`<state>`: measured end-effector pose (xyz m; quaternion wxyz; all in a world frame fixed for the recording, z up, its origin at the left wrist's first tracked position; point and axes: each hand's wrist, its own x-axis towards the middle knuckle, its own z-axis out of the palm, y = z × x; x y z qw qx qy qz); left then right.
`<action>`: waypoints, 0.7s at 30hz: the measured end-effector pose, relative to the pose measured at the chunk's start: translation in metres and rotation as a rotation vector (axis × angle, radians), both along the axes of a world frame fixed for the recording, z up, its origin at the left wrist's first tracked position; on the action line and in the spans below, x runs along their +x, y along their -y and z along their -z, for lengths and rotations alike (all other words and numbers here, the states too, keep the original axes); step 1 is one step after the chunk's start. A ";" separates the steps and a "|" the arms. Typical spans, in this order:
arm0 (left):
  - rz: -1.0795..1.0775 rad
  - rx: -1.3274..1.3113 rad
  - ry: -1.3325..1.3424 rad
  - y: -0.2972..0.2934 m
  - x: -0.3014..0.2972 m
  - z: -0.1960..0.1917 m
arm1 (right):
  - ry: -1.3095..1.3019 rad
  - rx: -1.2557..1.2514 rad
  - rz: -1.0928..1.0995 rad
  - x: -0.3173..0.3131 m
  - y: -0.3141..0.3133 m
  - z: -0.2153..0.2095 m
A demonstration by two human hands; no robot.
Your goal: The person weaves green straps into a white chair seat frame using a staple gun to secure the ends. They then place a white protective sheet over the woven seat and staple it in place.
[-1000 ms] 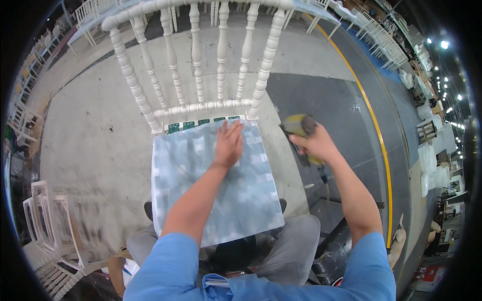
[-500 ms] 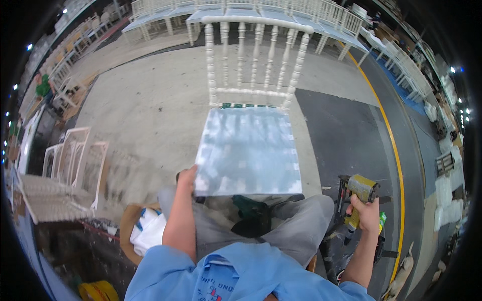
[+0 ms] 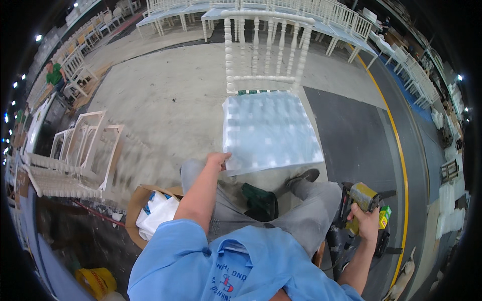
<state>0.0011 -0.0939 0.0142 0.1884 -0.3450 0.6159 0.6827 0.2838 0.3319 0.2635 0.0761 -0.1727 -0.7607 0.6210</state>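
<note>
In front of me stands a white chair with turned back spindles (image 3: 263, 78). Its seat has a thin pale-blue cover (image 3: 271, 133), through which white woven straps show. My left hand (image 3: 219, 160) is closed on the seat's near left corner, the thumb on top and the other fingers partly hidden. Off to my right, my right hand (image 3: 366, 220) grips a yellow and black pneumatic staple gun (image 3: 363, 195), held well apart from the chair. A hose-like part hangs below the gun's handle.
A cardboard box (image 3: 134, 213) holding white sheets sits by my left leg. Bare chair frames (image 3: 90, 145) stand farther left, above a yellow bucket (image 3: 95, 282). Rows of white chairs (image 3: 341, 32) line the back. A co-worker in green (image 3: 54, 75) is at far left.
The chair has shifted away from me and turned slightly, with my left hand still on its corner. My right hand keeps hold of the staple gun near the same spot.
</note>
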 end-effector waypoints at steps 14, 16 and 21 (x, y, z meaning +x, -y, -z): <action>0.002 0.038 0.019 -0.032 0.007 -0.022 | 0.042 -0.056 0.018 -0.020 0.004 0.018; 0.114 0.085 0.055 -0.032 0.023 -0.024 | 0.045 -0.084 0.009 -0.024 0.002 0.026; 0.307 0.089 0.077 -0.034 0.048 -0.019 | 0.092 -0.076 -0.027 -0.047 0.003 0.025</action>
